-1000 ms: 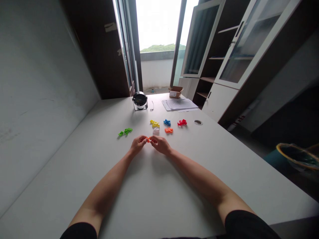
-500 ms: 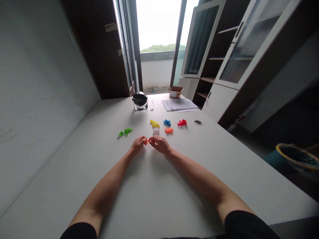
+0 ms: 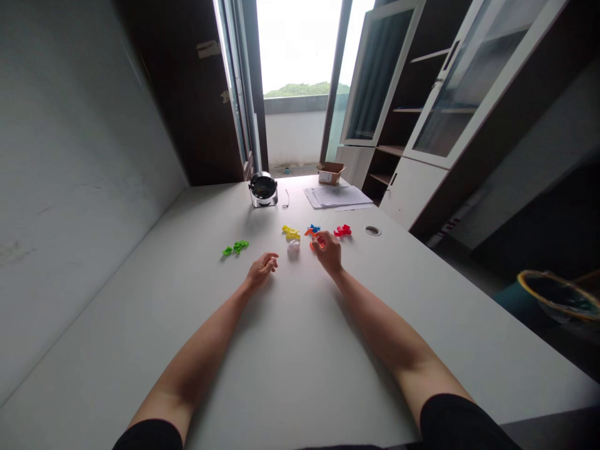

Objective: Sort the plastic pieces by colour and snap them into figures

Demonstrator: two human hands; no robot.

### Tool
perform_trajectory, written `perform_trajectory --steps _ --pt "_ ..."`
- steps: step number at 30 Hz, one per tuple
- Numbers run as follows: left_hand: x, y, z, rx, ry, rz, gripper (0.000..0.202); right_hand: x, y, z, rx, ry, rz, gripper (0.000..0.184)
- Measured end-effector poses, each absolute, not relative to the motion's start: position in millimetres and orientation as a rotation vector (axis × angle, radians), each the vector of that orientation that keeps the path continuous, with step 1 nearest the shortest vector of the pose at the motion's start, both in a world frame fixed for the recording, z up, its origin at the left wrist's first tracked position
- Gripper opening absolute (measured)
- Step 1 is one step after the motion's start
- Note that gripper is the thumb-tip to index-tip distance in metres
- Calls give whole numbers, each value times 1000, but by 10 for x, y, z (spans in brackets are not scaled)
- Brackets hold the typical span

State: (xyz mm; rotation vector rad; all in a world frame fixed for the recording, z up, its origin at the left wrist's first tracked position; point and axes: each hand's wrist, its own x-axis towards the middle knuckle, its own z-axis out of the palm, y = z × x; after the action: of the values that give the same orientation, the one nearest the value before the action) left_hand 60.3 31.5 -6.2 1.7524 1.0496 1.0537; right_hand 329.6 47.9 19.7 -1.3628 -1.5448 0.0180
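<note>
My right hand (image 3: 329, 251) pinches a small orange plastic toy piece (image 3: 310, 232) between thumb and fingers. It hovers above a small orange pile (image 3: 313, 246), mostly hidden behind the fingers, and partly covers the blue plastic pieces (image 3: 314, 229). My left hand (image 3: 262, 270) lies low over the table with fingers loosely curled and a little apart, and nothing shows in it. Between the hands sits a whitish, translucent piece (image 3: 293, 247). Just behind that are yellow pieces (image 3: 291, 233). Green pieces (image 3: 235, 248) lie left of my left hand, and red ones (image 3: 342, 230) right of my right hand.
On the white table (image 3: 281, 362), a round silver-and-black device (image 3: 263, 189) stands at the back. Papers (image 3: 337, 197) and an open cardboard box (image 3: 330, 174) are at the far right. A round cable hole (image 3: 373, 230) is beyond the red pieces. A wall (image 3: 84, 187) borders the left.
My right hand has moved right and away from me, carrying the orange piece from between both hands to over the orange pile. My left hand has let go and stays nearly in place.
</note>
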Motion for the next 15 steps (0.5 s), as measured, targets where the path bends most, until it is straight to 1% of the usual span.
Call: perform_trajectory --steps 4,7,15 --pt "615 301 -67 1777 1057 1050 32 3558 617 74 -1588 -1521 -85 19" --pt "623 285 -52 1782 1078 1042 31 3602 675 -43 -1700 -1535 -103 21" --pt "628 236 15 1819 1115 1014 28 3594 739 -169 -1776 -1525 -52 24"
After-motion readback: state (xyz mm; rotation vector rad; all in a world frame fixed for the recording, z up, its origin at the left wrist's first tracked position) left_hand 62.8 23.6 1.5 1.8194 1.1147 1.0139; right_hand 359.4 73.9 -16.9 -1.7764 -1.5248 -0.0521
